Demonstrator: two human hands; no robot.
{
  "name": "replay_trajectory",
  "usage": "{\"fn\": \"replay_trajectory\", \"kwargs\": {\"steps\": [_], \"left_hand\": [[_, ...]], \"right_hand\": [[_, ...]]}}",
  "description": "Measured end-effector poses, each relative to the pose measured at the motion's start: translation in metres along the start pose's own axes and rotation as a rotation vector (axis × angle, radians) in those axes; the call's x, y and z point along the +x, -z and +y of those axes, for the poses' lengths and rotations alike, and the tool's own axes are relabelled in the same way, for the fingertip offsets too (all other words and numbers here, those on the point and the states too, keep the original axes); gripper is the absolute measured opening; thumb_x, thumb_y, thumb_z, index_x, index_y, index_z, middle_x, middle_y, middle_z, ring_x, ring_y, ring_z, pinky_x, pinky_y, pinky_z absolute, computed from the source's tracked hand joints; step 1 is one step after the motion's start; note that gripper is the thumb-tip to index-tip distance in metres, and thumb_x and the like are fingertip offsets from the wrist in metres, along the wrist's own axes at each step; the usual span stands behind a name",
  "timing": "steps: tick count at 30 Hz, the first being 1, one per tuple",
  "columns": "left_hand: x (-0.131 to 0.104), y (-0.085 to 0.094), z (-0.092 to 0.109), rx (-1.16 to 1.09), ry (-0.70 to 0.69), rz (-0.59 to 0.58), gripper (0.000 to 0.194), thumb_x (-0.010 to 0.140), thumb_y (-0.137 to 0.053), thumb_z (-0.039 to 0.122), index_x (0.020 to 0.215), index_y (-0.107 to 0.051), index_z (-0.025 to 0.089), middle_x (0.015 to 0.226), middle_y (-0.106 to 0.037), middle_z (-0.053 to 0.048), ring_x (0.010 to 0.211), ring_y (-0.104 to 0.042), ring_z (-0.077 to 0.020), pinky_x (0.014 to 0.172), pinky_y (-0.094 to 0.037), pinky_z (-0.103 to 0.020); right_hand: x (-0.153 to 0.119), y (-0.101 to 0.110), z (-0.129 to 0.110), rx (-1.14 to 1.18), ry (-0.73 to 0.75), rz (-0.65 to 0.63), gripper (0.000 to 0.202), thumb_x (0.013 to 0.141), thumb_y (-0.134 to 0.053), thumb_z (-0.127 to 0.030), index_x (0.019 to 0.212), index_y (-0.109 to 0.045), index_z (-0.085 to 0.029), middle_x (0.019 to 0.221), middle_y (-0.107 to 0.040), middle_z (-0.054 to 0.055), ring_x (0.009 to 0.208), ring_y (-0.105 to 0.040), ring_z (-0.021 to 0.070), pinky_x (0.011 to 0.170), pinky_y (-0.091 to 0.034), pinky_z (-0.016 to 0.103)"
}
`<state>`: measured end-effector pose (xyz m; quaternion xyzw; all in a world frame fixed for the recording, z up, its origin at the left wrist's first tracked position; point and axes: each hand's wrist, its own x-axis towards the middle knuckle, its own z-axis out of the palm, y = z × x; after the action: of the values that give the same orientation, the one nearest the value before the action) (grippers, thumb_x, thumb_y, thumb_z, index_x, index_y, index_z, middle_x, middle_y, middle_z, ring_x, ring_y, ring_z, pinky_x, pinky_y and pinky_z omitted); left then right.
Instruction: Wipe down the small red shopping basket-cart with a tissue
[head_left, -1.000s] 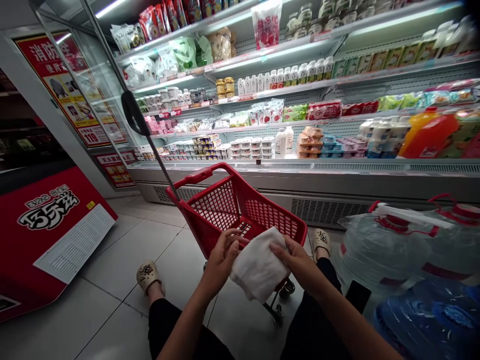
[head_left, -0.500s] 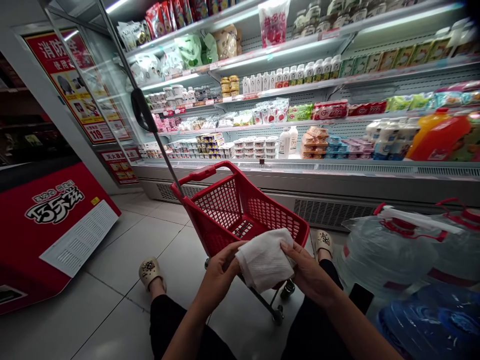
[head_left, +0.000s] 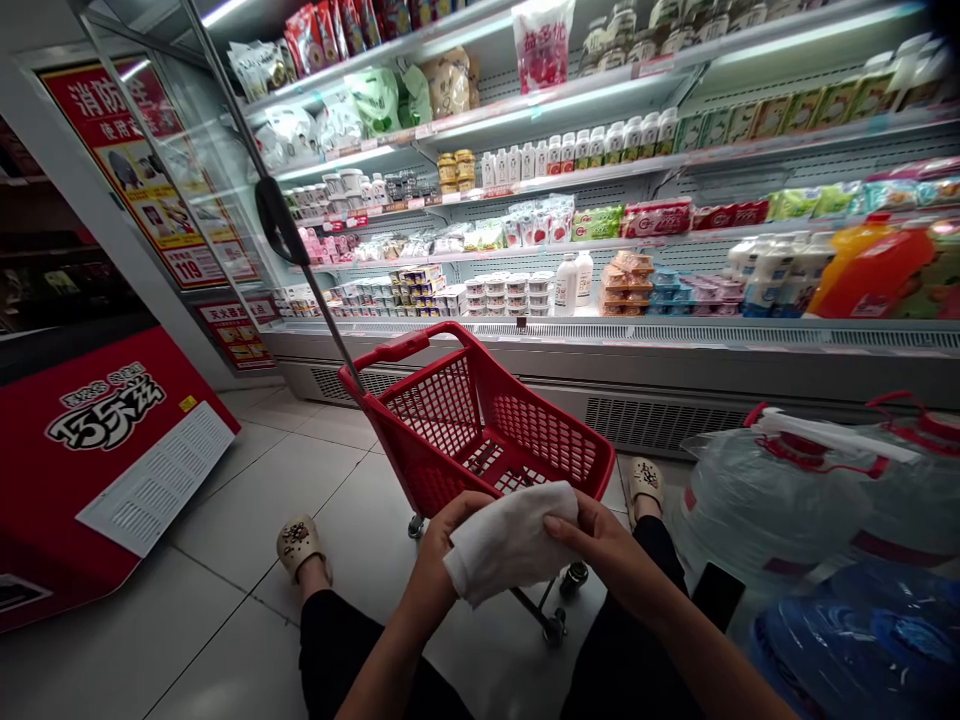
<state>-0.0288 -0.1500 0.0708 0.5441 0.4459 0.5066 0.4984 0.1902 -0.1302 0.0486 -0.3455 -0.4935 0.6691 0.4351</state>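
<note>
A folded white cloth is stretched between my two hands, over my lap and in front of the red shopping cart. My left hand grips its left end; the cloth covers part of those fingers. At the other end, my right hand pinches it, with the thumb lying on top. The red shopping cart stands just beyond the cloth, and only a few small dark items show on its basket floor. A thin pole with a black holder rises at the cart's left side.
An open refrigerated shelf full of dairy and drinks runs across the back. At right stand large water jugs, a blue water bottle and a black phone. A red freezer stands at left. My clog-clad feet flank the cart.
The cloth has been tilted and folded over narrower, its left end now lower. My left hand has shifted left and slightly down; my right hand has shifted a little, still pinching it.
</note>
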Motion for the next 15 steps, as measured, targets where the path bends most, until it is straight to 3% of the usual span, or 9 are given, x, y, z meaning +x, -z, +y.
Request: {"fn": "replay_trajectory", "kwargs": {"steps": [4,8,12,15], "left_hand": [[0.001,-0.002,-0.004,-0.037,0.038,0.011,0.023,0.068,-0.079,0.030,0.086,-0.072,0.018,0.085,-0.072,-0.003,0.080,-0.064,-0.0198,0.073,-0.049,-0.028],[-0.001,-0.002,-0.010,-0.057,0.057,-0.035,0.018,0.070,-0.077,0.025,0.087,-0.072,0.019,0.096,-0.075,-0.005,0.091,-0.067,-0.0226,0.082,-0.052,-0.030],[-0.004,-0.002,-0.012,-0.021,0.031,-0.065,0.020,0.069,-0.078,0.019,0.088,-0.071,0.019,0.095,-0.074,-0.003,0.092,-0.066,-0.0206,0.081,-0.051,-0.028],[-0.006,0.001,-0.014,0.003,0.042,-0.073,0.016,0.079,-0.070,0.024,0.095,-0.071,0.020,0.090,-0.072,-0.003,0.085,-0.066,-0.0185,0.077,-0.053,-0.029]], "right_hand": [[0.000,0.001,0.003,0.041,-0.041,-0.051,0.054,0.076,-0.085,-0.056,0.116,-0.072,-0.022,0.106,-0.076,0.007,0.100,-0.069,0.0275,0.087,-0.055,0.038],[-0.002,0.003,0.006,0.034,-0.087,-0.091,0.054,0.074,-0.087,-0.057,0.111,-0.074,-0.019,0.104,-0.077,0.008,0.098,-0.070,0.0280,0.086,-0.054,0.038],[-0.005,0.002,0.003,0.215,-0.143,0.006,0.051,0.074,-0.087,-0.055,0.108,-0.074,-0.020,0.103,-0.078,0.009,0.094,-0.071,0.0262,0.082,-0.055,0.036],[-0.004,0.002,0.000,0.384,-0.123,0.105,0.051,0.073,-0.087,-0.054,0.109,-0.073,-0.020,0.103,-0.077,0.008,0.096,-0.071,0.0258,0.083,-0.056,0.035]]}}
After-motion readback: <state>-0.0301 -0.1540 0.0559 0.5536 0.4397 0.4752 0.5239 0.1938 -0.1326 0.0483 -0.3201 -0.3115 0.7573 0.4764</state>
